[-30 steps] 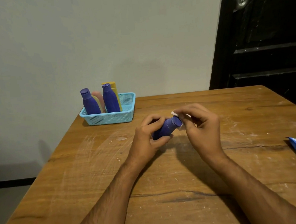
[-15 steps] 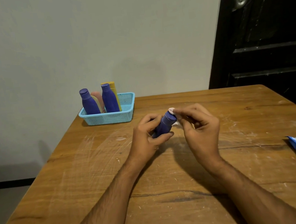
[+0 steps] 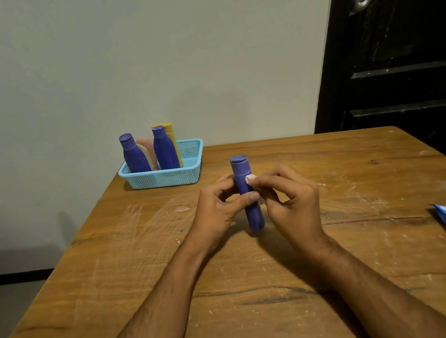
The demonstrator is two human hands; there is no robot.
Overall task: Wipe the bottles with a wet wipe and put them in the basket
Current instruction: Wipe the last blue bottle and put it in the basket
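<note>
Head view is showing the left hand (image 3: 215, 210) gripping a purple bottle (image 3: 247, 193) upright above the tabletop (image 3: 354, 183), thumb and fingers curling round its middle. The right hand (image 3: 290, 200) is pinching a small white wipe (image 3: 250, 178) against the bottle's right side. Two purple bottles (image 3: 165, 149), one pink and one yellow, are standing in the single blue basket (image 3: 163, 178).

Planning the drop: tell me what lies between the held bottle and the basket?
Only bare table, in the head view, between the bottle and basket.
</note>
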